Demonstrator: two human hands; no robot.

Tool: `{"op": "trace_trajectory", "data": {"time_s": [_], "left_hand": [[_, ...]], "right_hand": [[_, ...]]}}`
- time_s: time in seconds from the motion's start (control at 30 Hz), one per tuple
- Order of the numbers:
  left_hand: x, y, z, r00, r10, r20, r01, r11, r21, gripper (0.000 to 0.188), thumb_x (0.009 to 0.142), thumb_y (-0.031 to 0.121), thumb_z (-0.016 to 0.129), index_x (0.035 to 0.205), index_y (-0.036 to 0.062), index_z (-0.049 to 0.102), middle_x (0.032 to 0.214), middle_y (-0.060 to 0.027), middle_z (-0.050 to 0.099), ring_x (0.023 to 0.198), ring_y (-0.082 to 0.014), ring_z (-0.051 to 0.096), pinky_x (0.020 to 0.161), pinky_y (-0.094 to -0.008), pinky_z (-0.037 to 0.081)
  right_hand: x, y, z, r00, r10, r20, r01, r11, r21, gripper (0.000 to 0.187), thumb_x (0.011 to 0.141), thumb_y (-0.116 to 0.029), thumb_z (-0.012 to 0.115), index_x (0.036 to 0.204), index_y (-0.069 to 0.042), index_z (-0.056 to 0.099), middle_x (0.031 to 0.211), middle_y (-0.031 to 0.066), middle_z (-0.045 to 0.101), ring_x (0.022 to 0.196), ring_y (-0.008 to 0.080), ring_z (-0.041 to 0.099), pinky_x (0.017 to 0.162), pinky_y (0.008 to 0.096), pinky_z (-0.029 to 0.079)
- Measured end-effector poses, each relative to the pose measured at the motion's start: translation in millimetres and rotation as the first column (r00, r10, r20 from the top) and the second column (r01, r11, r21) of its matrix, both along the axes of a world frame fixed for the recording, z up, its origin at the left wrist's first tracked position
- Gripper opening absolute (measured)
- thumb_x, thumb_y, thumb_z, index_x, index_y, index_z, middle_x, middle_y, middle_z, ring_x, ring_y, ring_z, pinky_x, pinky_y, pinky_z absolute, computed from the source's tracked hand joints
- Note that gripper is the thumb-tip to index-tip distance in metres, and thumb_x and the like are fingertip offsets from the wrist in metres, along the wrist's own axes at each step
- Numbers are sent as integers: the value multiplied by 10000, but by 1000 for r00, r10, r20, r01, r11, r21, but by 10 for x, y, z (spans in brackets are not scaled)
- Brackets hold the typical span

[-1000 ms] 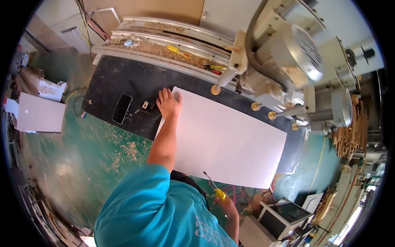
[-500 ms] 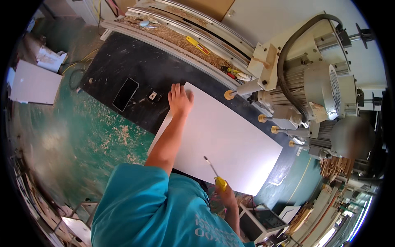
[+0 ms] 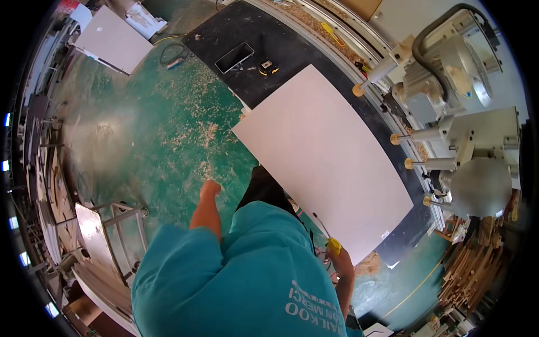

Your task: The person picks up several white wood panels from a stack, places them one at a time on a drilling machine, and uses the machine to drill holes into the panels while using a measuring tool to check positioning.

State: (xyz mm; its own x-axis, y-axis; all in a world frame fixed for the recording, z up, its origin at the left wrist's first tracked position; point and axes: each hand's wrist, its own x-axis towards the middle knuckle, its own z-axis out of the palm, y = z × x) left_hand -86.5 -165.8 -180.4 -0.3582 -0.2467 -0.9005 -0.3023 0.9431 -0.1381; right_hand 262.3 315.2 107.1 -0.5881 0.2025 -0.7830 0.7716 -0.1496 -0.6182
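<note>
My right hand [image 3: 340,260] grips a screwdriver [image 3: 334,245] by its yellow handle, the thin shaft pointing up and left along the near edge of a white panel [image 3: 331,151]. The panel lies flat on a black worktable [image 3: 292,48], its left corner reaching past the table edge. My left hand [image 3: 210,189] hangs away from the panel, over the green floor. Its fingers are too hard to make out. On the table beyond the panel lie a dark phone [image 3: 234,58] and a small black-and-yellow tape measure [image 3: 268,68].
Spindle machinery [image 3: 449,137] with rod-like, yellow-tipped parts lines the table's right side. A yellow utility knife [image 3: 333,33] rests in the sawdust-filled rail. Sawdust is scattered over the green floor [image 3: 168,151]. A metal-framed cart [image 3: 120,224] stands at left, stacked wood strips [image 3: 471,275] at lower right.
My left hand has let go of the panel and dropped back to my left side. The view has turned, and the screwdriver stays in my right hand, now nearer the panel's edge.
</note>
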Motion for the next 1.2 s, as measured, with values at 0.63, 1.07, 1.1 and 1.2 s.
{"op": "trace_trajectory", "data": {"time_s": [0.63,1.07,1.1,1.2], "left_hand": [[-1084,1960,877,464,500,-731,170,759,628,493,881,296,664,1299,47,580,1255,-117,647,1092,-284,631,932,-411,503],[-836,2152,1760,533,189,-825,503,713,489,404,780,128,685,1171,42,629,1128,-188,665,1060,-389,627,906,-451,490],[-800,2162,1800,525,200,-827,525,689,499,400,777,124,686,1165,46,631,1122,-186,666,1057,-390,627,903,-451,492],[-850,2296,1634,462,237,-855,597,630,497,394,766,124,698,1149,55,636,1087,-179,671,1028,-392,632,879,-454,501]], "right_hand": [[2875,-570,-1502,-41,-993,-111,943,-75,325,134,898,-113,622,1020,-98,571,821,47,610,667,188,620,537,303,487],[1162,800,-1412,-425,-818,-387,904,-410,-124,193,898,-185,657,1021,-71,561,821,41,585,721,220,608,617,370,505],[1197,962,-1431,-413,-833,-368,906,-417,-75,181,883,-174,664,993,-66,569,796,41,580,705,214,602,608,359,494],[1204,1281,-1508,-263,-898,-352,948,-308,79,196,850,-144,683,965,-37,566,827,65,599,658,211,599,551,352,478]]}}
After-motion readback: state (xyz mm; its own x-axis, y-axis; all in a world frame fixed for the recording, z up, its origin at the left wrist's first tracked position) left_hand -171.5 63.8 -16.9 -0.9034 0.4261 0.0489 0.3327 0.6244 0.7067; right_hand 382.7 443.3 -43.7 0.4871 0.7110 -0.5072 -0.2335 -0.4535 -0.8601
